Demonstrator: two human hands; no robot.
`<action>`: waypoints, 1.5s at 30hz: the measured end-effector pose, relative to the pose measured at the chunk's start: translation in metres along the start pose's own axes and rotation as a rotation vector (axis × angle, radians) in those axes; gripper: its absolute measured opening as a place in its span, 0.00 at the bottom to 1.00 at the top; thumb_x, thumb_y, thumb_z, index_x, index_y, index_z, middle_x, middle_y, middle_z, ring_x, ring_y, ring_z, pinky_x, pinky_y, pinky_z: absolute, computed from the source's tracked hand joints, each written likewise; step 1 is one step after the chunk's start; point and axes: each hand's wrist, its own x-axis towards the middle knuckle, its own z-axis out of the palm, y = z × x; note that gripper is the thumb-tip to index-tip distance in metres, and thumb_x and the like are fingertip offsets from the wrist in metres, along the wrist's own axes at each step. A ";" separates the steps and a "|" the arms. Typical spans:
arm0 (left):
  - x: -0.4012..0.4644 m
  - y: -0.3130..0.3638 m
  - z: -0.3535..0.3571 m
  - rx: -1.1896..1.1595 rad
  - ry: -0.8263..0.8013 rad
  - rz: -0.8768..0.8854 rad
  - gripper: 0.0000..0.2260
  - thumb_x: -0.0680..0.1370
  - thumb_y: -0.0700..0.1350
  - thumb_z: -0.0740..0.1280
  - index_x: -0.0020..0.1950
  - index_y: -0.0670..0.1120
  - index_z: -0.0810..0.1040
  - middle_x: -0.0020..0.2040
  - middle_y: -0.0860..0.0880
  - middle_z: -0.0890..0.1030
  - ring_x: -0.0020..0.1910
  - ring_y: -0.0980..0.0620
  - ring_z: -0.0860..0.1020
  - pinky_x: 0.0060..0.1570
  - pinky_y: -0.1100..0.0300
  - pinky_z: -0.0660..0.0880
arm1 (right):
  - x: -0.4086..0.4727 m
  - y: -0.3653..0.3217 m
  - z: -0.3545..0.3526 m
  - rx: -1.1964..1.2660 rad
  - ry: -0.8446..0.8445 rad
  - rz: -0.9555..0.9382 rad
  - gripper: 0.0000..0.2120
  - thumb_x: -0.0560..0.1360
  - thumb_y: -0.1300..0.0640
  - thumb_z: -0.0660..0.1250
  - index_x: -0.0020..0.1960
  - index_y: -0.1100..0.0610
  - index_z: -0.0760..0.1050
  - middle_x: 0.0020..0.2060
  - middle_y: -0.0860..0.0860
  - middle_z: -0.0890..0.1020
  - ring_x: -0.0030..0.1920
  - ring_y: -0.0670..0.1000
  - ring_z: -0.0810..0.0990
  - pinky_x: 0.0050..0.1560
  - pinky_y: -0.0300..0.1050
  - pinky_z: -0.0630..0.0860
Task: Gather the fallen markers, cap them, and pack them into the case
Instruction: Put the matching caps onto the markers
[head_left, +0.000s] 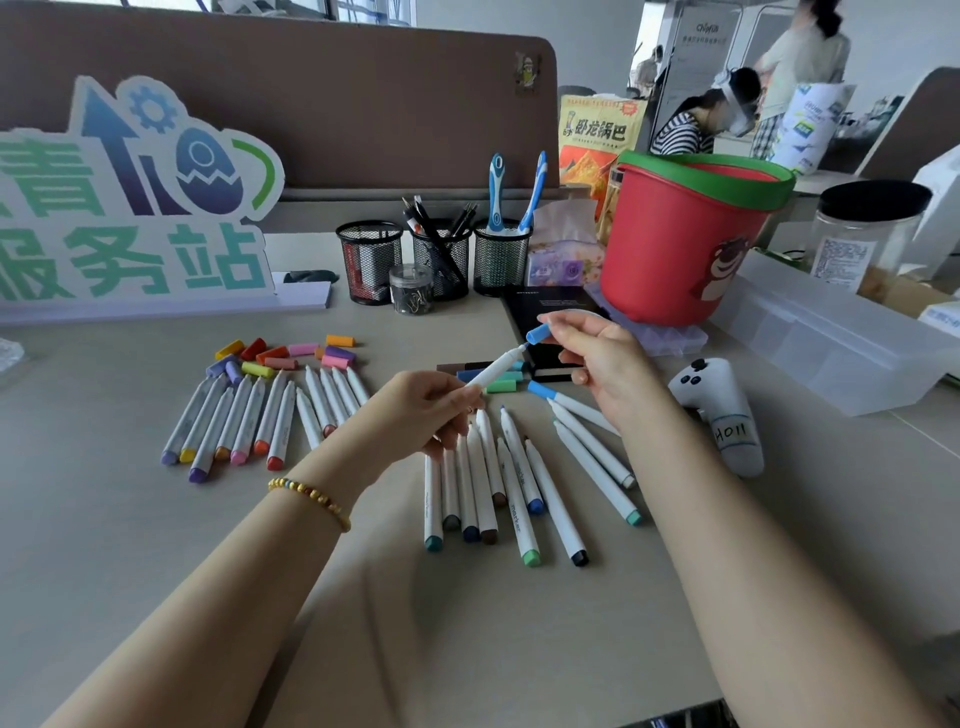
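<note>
My left hand (434, 410) grips a white marker (496, 369) above the table, its bare tip pointing up and right. My right hand (597, 358) pinches a blue cap (538, 332) just off that tip. Several uncapped warm-coloured markers (244, 421) lie in a row at the left, with loose caps (291, 353) behind them. More white markers (498, 488) lie fanned under my hands. One marker with a blue cap (563, 401) lies to their right. A few blue and green caps (501, 382) sit by a black case (556, 332).
Three mesh pen cups (436, 260) and a small jar of clips (411, 289) stand at the back. A red bucket (685, 244), a clear plastic box (826, 338) and a white controller (722, 410) are at the right. A large sign (130, 208) stands at the left.
</note>
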 end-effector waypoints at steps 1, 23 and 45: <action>0.000 0.000 0.000 -0.003 -0.001 0.001 0.10 0.79 0.45 0.62 0.51 0.40 0.79 0.32 0.49 0.76 0.28 0.56 0.73 0.27 0.66 0.72 | -0.001 0.000 0.001 -0.022 -0.011 -0.006 0.06 0.76 0.58 0.65 0.46 0.49 0.80 0.41 0.45 0.81 0.37 0.43 0.69 0.29 0.33 0.62; 0.003 0.001 0.016 0.220 0.215 0.217 0.13 0.81 0.45 0.59 0.51 0.38 0.80 0.30 0.50 0.71 0.26 0.55 0.65 0.27 0.66 0.62 | -0.015 -0.015 0.005 -0.169 -0.021 -0.152 0.11 0.77 0.59 0.64 0.58 0.58 0.79 0.39 0.45 0.80 0.28 0.28 0.73 0.33 0.21 0.67; 0.011 -0.016 -0.003 0.311 0.373 0.178 0.07 0.80 0.42 0.58 0.48 0.51 0.75 0.41 0.51 0.79 0.35 0.56 0.76 0.30 0.67 0.68 | -0.005 -0.001 -0.022 -1.075 -0.186 -0.076 0.04 0.71 0.55 0.71 0.46 0.53 0.78 0.31 0.44 0.72 0.34 0.45 0.71 0.37 0.41 0.69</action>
